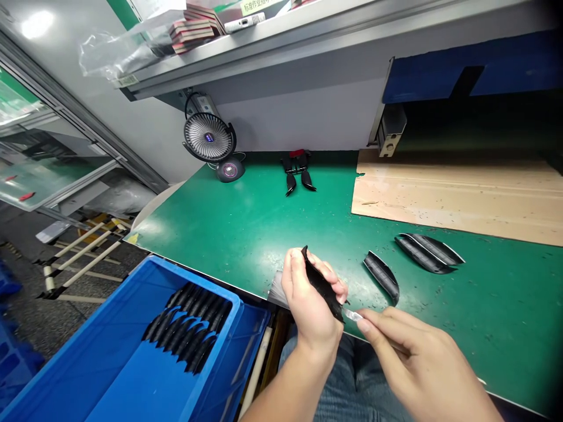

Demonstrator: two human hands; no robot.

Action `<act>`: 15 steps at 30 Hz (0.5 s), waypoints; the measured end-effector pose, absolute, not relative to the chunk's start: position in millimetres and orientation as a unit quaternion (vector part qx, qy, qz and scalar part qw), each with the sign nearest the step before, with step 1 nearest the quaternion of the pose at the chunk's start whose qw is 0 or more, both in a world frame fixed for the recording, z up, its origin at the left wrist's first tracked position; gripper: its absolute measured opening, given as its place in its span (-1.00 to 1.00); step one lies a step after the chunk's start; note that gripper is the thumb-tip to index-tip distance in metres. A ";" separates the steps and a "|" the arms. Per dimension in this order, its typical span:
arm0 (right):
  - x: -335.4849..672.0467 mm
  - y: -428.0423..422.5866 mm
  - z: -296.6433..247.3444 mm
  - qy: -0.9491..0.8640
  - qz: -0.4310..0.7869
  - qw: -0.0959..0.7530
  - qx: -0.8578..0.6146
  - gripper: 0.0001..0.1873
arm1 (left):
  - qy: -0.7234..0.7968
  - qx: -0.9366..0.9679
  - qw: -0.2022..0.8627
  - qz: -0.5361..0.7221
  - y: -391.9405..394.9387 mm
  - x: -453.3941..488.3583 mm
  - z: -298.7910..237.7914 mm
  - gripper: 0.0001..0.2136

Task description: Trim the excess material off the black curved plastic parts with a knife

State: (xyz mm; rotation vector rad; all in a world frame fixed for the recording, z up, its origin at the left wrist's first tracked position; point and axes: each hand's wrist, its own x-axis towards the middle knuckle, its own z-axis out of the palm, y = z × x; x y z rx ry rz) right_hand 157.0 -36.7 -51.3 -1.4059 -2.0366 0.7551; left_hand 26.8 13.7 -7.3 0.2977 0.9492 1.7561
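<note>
My left hand (pixel 310 296) is wrapped round a curved black plastic part (pixel 323 288), held over the front edge of the green table. In my right hand (pixel 411 349) is a knife (pixel 352 315), gripped by its handle, which the fingers mostly hide. Its metal blade meets the lower end of the black part, where a thin dark sliver sticks out. Just right of my hands, a similar curved black part (pixel 382 277) lies on the table. Beyond it, a pair of these black parts (pixel 428 253) rests side by side.
A blue bin (pixel 240 305) at lower left holds several black parts in rows. The green table (pixel 246 217) carries dark shavings, a cardboard sheet (pixel 457 199), a small fan (pixel 210 138) and black pieces with a red bit (pixel 299 170). A shelf (pixel 281 35) overhangs the back.
</note>
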 end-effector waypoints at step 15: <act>146.1 -52.1 -50.8 -0.772 -0.009 0.372 -0.515 -0.71 | 0.452 0.097 0.506 0.728 19.1 26.9 -7.3 -0.73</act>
